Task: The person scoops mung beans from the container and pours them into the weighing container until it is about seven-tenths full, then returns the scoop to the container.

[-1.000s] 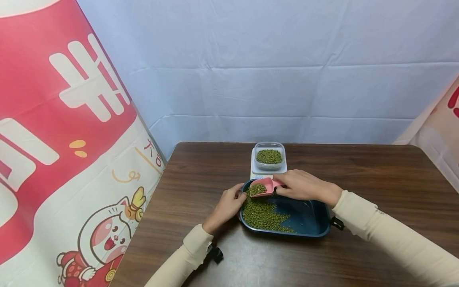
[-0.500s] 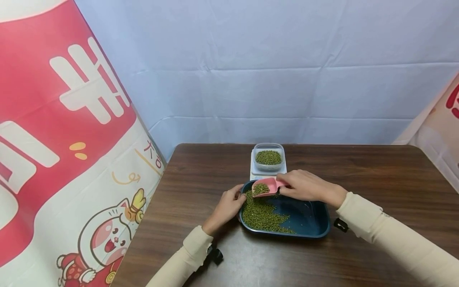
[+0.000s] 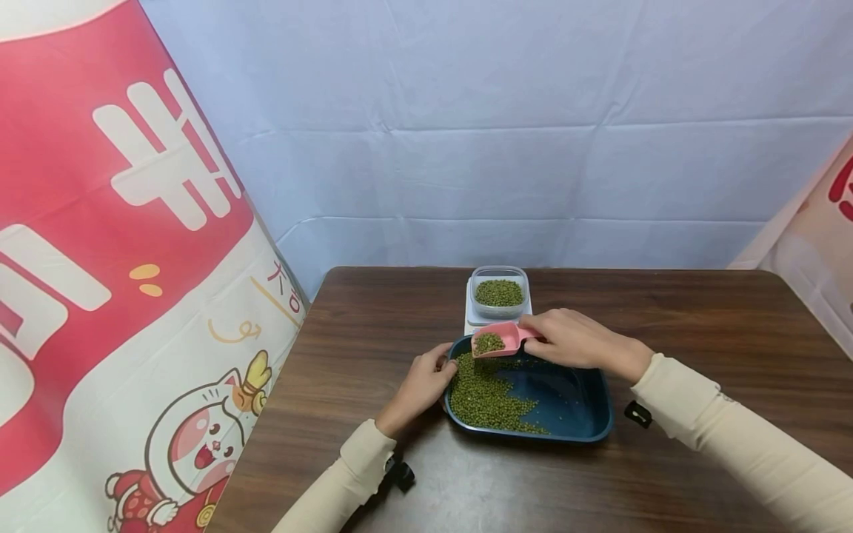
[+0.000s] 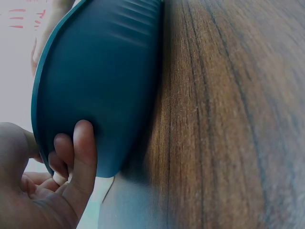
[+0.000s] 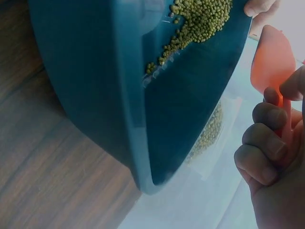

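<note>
My right hand [image 3: 573, 337] grips the handle of a pink scoop [image 3: 513, 337], which carries a small heap of mung beans [image 3: 489, 343] above the back of a dark blue tray [image 3: 580, 438]. In the right wrist view, the fingers curl round the handle of the scoop [image 5: 274, 59]. My left hand [image 3: 416, 386] holds the tray's left rim. The left wrist view shows the thumb at the rim and the fingers against the outer wall of the tray [image 4: 95, 81]. Green mung beans [image 3: 486, 400] cover the tray's left part.
Behind the tray, a clear plastic container [image 3: 500, 309] with mung beans stands on a white scale [image 3: 472, 320], partly hidden by the scoop and tray. All stand on a brown wooden table [image 3: 700, 333], with a pale cloth [image 3: 500, 148] hanging behind it.
My right hand has lifted the scoop slightly and drawn it a little to the right. Fewer beans show in the scoop than a second ago. My left hand stays on the rim.
</note>
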`<state>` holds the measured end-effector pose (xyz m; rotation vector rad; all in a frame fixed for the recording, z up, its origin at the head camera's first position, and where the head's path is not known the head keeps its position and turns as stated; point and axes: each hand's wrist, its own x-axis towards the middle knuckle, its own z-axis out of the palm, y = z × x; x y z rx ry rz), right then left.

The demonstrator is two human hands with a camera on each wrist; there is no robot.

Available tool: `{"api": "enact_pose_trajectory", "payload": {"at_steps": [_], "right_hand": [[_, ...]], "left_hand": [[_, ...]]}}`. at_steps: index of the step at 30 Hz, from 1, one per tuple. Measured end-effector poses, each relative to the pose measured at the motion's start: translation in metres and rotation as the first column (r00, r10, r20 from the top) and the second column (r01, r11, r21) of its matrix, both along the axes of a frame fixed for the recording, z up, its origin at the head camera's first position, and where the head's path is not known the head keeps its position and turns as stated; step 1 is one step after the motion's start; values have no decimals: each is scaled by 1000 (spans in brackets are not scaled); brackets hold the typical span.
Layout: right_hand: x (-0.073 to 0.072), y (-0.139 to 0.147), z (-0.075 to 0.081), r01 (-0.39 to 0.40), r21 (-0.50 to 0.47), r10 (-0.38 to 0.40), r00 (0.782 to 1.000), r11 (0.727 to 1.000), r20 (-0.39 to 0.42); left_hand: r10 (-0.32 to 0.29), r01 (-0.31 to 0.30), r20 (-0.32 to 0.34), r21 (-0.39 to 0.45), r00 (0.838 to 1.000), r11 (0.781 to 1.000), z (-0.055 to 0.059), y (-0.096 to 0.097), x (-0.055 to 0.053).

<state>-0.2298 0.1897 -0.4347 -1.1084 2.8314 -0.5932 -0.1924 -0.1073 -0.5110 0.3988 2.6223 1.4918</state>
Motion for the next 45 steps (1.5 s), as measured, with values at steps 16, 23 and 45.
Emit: {"api": "enact_pose_trajectory", "payload": {"at_steps": [16,23,45], "right_hand": [[-16,7,20,47,-21,-48,998,999,-28],[-25,11,27,82,-23,-83,996,996,-31],[-53,32,44,176,2,-176,984,984,-5]], "left_hand": [[-1,1,0,-2,1000,1000,-1,-1,1],[-6,6,6,-7,1000,1000,-1,0,0],[6,-6,12,-19,1000,1000,-2,0,-2]]}}
